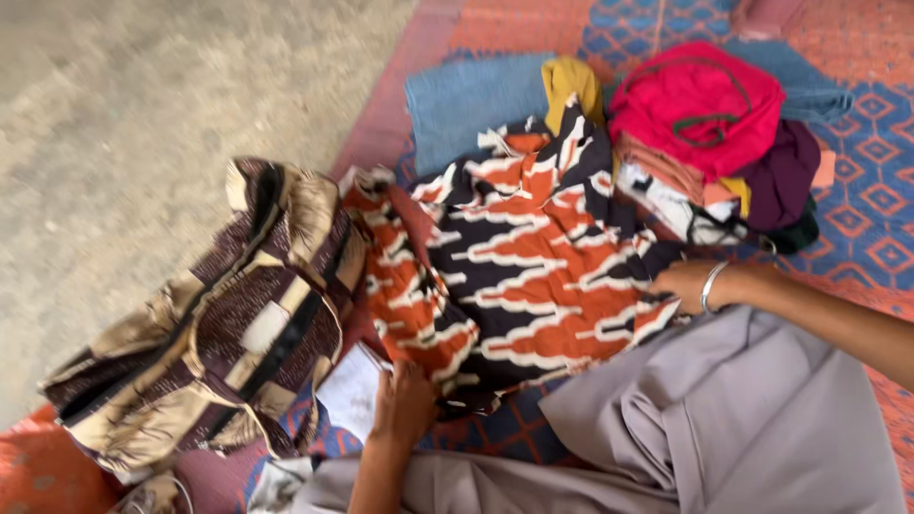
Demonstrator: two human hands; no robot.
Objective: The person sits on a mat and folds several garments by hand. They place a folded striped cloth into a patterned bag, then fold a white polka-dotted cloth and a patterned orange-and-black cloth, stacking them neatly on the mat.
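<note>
Cloth (533, 257), striped orange, black and white, is lying spread on the mat (876, 219) between my hands. My left hand (405, 405) is pinching its near edge, I think; my right hand (687, 284) is pressing flat, fingers narrow, on its right edge.

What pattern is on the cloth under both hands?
Wavy orange, dark and white stripes on the cloth; head view.

Orange, black and white zigzag-print cloth (514, 257) spread mostly flat on the patterned mat, dead centre of view (bit rumpled along the 9 o'clock edge), with its 6 o'clock corner bunched up.
</note>
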